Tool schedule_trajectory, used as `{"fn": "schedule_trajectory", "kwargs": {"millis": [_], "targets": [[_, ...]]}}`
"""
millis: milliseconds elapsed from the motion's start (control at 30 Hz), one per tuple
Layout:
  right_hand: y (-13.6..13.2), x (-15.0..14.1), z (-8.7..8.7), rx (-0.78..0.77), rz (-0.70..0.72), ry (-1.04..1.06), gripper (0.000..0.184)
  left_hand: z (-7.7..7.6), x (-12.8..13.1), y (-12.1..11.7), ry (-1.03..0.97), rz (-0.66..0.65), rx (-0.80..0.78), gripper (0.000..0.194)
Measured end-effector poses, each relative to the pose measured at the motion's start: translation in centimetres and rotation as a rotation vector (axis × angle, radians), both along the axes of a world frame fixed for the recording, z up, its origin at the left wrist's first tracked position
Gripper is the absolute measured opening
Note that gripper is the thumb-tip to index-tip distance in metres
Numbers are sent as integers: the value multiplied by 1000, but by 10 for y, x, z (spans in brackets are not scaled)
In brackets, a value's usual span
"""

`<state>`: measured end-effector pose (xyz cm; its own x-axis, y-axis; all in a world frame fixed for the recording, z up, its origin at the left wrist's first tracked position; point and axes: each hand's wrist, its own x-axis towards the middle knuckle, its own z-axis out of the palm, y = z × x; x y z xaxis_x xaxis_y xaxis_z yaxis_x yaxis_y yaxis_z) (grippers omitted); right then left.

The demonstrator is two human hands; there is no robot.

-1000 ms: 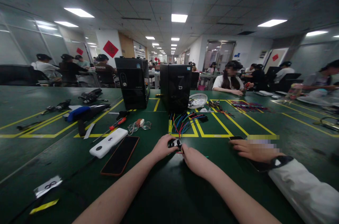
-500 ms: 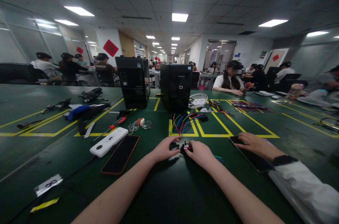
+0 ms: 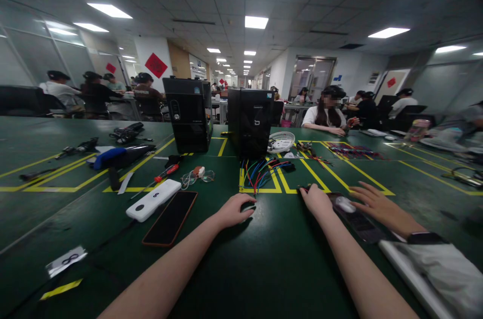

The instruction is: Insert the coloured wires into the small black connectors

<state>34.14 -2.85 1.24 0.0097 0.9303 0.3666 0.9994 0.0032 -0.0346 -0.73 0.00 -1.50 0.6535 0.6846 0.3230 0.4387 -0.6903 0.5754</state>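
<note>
My left hand [image 3: 236, 210] rests low over the green table, thumb and fingers apart, with nothing between them. Just beyond its fingertips lies a fan of red, blue, green and black wires [image 3: 260, 173] inside a yellow-taped box. Farther right, my right hand [image 3: 317, 202] is closed at the near edge of the taped lanes. A small dark bit with a trace of red shows at its fingertips; most of it is hidden by the fingers. Beside this hand lies a phone [image 3: 364, 226] with its screen lit.
A co-worker's hand [image 3: 383, 211] hovers over that phone. Two black computer towers [image 3: 188, 117] stand ahead, with a white basket [image 3: 282, 142] alongside. Left lie a phone [image 3: 169, 218], a white power strip-like box [image 3: 154, 200], a red screwdriver [image 3: 166, 173] and glasses [image 3: 204, 175].
My right hand has moved right, away from my left hand, taking the small dark piece with it. My left hand stays near its place, now empty. The co-worker's hand has lifted off the phone.
</note>
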Motion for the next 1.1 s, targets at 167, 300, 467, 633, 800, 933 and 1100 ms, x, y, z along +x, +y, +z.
{"fn": "schedule_trajectory", "kwargs": {"millis": [167,300,467,633,800,933,1100], "targets": [[29,-44,3,-140,-355,115,30,0,0,0,8,-1,-1,27],[22,-37,18,-143,-339,145,31,0,0,1,14,-5,-2,25],[20,-34,20,-170,-308,151,36,3,0,0,24,-7,-3,24],[21,-34,19,-244,-232,166,39,5,0,-1,21,-16,-1,23],[20,-35,19,-255,-217,153,39,4,0,0,16,-20,-2,22],[21,-36,16,-267,-198,109,40,3,1,0,4,-23,7,22],[24,-39,14,-309,-197,105,39,2,1,0,3,-26,13,22]]}}
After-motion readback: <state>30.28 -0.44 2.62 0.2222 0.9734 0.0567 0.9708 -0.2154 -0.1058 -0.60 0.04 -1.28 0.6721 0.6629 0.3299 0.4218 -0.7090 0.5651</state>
